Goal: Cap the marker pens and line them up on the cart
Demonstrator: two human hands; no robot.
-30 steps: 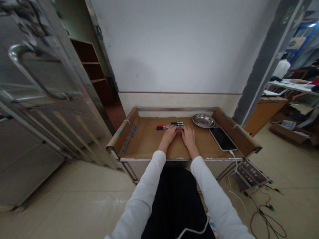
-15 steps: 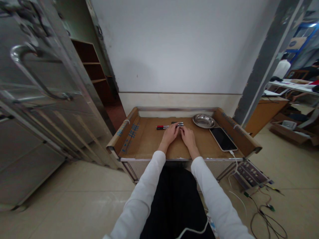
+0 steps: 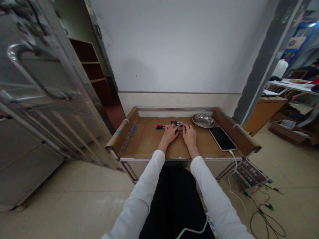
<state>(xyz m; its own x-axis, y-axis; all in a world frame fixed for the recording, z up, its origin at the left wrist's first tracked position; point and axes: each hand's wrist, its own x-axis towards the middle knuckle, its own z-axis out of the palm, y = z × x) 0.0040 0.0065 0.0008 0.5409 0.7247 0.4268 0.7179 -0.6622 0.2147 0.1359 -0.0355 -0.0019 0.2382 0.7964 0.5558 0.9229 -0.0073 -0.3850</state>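
Both hands rest close together over the cardboard-lined tray (image 3: pixel 147 142). My left hand (image 3: pixel 170 134) has its fingers bent around a small dark item between the hands, too small to make out. My right hand (image 3: pixel 189 135) touches the other end of that item with its fingertips. Just left of my left fingers lie a red pen (image 3: pixel 159 126) and a black one, side by side. Beyond the fingertips are black and silver pens (image 3: pixel 176 123), lying crosswise.
A round metal dish (image 3: pixel 203 120) stands at the tray's back right. In front of it lies a phone (image 3: pixel 222 138) with a white cable (image 3: pixel 235 165) running over the front edge. Cardboard side walls rise left and right. A metal door (image 3: pixel 45 79) is at the left.
My hands have shifted slightly, with the fingers drawn a little toward me and the right hand a bit further right. More of the black and silver pens at the back shows.
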